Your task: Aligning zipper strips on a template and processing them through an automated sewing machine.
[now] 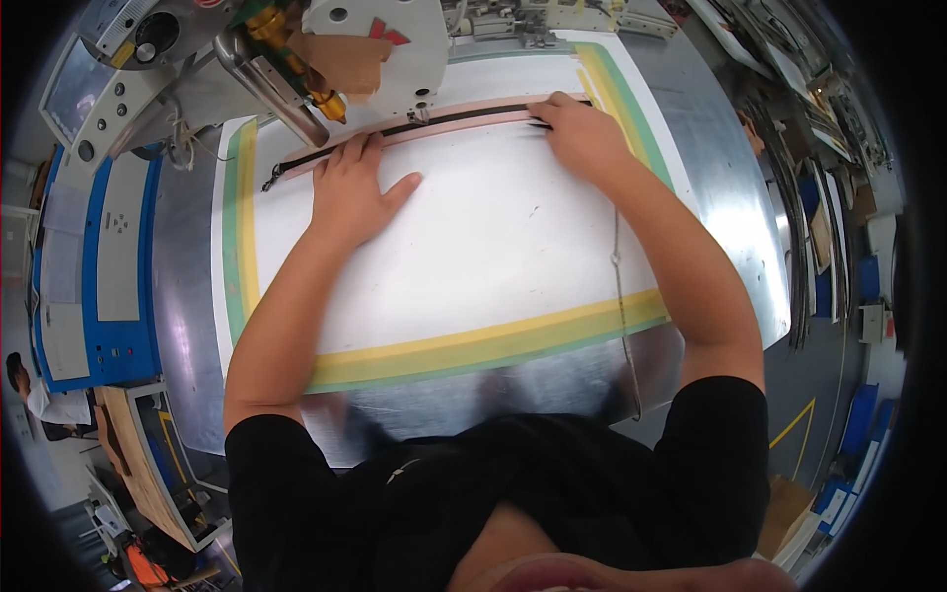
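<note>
A long, narrow strip with pink edges and a black middle, like a zipper, lies across the far part of a white sheet. A small dark metal piece hangs at its left end. My left hand lies flat, fingertips on the strip and thumb spread wide. At the strip's right end, my right hand has its fingers bent and closed. A thin dark pointed tool pokes out from under those fingers; most of it is hidden.
Yellow and green tape borders the sheet on a shiny metal table. Machine parts with a brass nozzle overhang the strip's left half. A thin cord runs beside my right forearm. A blue and white cabinet stands left.
</note>
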Motion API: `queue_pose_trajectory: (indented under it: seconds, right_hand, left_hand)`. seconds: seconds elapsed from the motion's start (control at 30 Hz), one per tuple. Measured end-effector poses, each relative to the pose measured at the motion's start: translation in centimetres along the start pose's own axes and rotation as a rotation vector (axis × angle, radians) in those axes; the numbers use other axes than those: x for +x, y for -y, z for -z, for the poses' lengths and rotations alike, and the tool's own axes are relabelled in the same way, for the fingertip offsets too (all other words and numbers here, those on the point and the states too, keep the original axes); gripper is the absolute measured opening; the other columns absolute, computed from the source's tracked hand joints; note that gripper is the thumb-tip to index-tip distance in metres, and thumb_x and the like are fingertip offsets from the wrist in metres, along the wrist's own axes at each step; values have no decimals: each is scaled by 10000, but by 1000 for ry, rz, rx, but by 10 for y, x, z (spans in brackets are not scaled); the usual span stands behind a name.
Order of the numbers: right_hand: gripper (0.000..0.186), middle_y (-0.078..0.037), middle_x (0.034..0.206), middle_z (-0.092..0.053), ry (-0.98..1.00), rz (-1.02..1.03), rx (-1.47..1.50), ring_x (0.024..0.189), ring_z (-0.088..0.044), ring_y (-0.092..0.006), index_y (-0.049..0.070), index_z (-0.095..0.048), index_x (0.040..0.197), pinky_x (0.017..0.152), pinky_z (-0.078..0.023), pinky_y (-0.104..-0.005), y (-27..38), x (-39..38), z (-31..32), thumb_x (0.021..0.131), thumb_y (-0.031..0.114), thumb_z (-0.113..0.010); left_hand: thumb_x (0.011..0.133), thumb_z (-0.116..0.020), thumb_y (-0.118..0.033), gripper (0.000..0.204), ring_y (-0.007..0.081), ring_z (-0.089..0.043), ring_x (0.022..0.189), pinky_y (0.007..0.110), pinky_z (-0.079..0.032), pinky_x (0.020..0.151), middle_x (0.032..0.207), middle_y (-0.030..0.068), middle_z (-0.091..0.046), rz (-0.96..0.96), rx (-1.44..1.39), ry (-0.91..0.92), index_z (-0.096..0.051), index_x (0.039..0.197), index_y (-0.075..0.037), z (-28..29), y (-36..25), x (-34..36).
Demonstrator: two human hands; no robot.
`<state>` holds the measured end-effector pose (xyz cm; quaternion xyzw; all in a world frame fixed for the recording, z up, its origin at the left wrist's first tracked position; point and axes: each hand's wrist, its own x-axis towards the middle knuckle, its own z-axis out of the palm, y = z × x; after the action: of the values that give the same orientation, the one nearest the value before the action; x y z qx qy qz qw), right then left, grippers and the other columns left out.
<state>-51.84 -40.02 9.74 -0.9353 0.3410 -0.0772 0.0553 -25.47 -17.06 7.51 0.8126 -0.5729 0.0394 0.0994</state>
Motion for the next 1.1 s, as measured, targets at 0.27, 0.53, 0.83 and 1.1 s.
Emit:
queue_pose_trajectory:
  seconds: [0.27, 0.53, 0.83, 1.1]
  right_hand:
    - [440, -25, 1311, -676, 15, -27, -22, 1164, -701, -282, 170, -710, 1418, 972, -590, -428, 0, 2, -2, 1000, 109, -590]
    - [416, -71, 1294, -671, 11, 43, -26, 1176, -715, -285, 166, -717, 1407, 972, -602, -441, 22, 6, -7, 1011, 122, -594]
    - [412, -80, 1289, -680, -9, 91, -7, 1174, -717, -296, 154, -722, 1389, 953, -609, -452, 49, 13, -18, 1007, 107, -575]
    - [459, -50, 1304, -675, 8, 128, 11, 1137, -714, -310, 174, -693, 1435, 931, -598, -448, 64, 19, -23, 990, 105, -601]
  left_hand:
    - [953, -713, -613, 828, 395, -495, 1460, 581, -353, 1211, 1587, 189, -543, -22, -23, -35, -583, 1524, -27, 2, 12, -5]
    - [953, -697, -641, 896, 396, -494, 1464, 574, -352, 1214, 1602, 205, -536, -84, 3, -52, -560, 1525, 35, -8, -11, 8]
    - [957, -677, -666, 920, 397, -492, 1465, 572, -348, 1219, 1596, 202, -543, -92, 11, -53, -545, 1540, 33, -12, -12, 8]
    - [959, -657, -686, 913, 386, -473, 1489, 559, -347, 1229, 1584, 198, -554, -77, 22, -35, -562, 1535, 17, -10, -25, 11]
